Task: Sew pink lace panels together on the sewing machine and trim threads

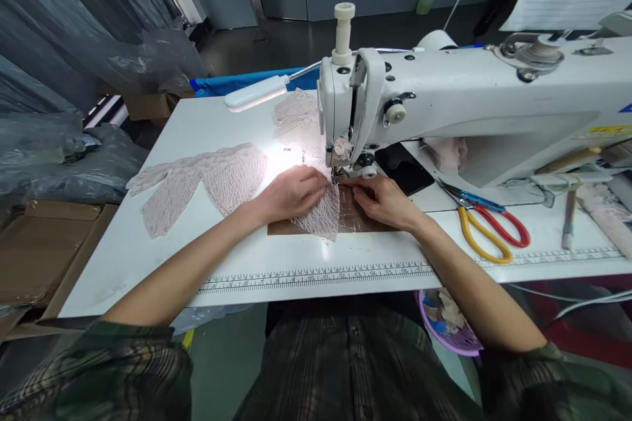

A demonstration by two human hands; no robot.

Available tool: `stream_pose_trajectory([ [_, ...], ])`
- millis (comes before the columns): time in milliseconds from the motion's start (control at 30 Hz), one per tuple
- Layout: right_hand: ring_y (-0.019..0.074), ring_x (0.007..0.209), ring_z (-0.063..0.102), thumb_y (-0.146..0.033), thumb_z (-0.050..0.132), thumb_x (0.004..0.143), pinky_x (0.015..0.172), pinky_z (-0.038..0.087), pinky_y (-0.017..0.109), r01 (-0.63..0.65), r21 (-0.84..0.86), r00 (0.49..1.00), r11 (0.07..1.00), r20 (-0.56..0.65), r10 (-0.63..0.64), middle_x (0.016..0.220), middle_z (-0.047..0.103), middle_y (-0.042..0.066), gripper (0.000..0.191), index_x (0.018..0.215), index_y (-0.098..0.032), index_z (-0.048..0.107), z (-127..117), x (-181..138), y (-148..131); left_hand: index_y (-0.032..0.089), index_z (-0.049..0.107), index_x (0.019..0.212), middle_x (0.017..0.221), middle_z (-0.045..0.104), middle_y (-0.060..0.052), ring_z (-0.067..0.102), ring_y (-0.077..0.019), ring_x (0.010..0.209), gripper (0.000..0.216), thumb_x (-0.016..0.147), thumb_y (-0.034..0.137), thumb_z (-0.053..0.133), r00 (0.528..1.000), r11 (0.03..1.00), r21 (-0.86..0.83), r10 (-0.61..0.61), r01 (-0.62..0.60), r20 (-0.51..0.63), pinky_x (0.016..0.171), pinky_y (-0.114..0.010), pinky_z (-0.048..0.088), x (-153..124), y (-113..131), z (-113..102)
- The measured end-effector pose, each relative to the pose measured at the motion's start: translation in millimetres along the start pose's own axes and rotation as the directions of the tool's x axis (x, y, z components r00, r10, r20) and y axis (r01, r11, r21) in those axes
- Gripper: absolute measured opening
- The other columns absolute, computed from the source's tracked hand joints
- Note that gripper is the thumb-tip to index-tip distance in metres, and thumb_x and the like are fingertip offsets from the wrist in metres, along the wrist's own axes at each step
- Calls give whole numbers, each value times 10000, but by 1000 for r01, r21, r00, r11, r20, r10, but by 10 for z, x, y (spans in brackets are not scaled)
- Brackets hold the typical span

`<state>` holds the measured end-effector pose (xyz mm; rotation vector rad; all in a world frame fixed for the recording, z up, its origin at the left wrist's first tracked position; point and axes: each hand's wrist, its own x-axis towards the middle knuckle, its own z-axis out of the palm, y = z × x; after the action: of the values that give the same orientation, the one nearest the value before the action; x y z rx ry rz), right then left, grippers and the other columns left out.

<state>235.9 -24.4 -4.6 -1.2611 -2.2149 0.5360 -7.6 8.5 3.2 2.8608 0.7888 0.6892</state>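
Note:
Pale pink lace fabric [320, 218] lies under the needle area of a white sewing machine [340, 112]. My left hand [293, 194] rests at the lace, just left of the presser foot [336, 174], with its fingers curled and closed on the fabric. On the other side of the foot is my right hand [382, 200], its thumb and index finger pinched together close to the needle. What sits between those fingertips is too small to make out. Below both hands a brown sheet [395, 222] covers part of the machine bed.
Another lace piece [232, 174] spreads on the white table [123, 250] at left. Scissors with red and yellow handles [486, 230] lie right of my right hand, near a black phone-like slab [405, 168]. A lit lamp [257, 93] hangs over the table. A printed ruler [316, 276] runs along the front edge.

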Motion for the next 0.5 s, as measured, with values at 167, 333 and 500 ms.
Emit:
stream_pose_trajectory([
  [167, 149, 707, 588, -173, 484, 895, 668, 443, 281, -26, 69, 997, 997, 75, 21, 822, 677, 56, 285, 1031, -125, 730, -111, 61, -58, 142, 702, 974, 971, 720, -104, 677, -201, 887, 184, 889, 273, 605, 988, 974, -183, 144, -132, 56, 772, -372, 580, -215, 266, -18],
  [333, 179, 784, 630, -171, 493, 898, 723, 479, 305, 112, 36, 981, 993, 157, -116, 896, 704, 79, 258, 1008, -156, 726, -216, -15, -147, 165, 707, 885, 964, 720, -95, 671, -179, 886, 155, 921, 258, 588, 997, 952, -302, 58, -40, 50, 778, -348, 575, -256, 250, 1],
  [500, 186, 856, 618, -312, 645, 872, 756, 508, 313, 174, 154, 939, 973, 273, -211, 993, 650, 82, 286, 1116, -163, 623, -159, -185, -315, 157, 686, 818, 936, 709, -97, 657, -179, 876, 213, 951, 224, 534, 994, 928, -359, -69, 96, 89, 776, -341, 565, -226, 309, -9],
])
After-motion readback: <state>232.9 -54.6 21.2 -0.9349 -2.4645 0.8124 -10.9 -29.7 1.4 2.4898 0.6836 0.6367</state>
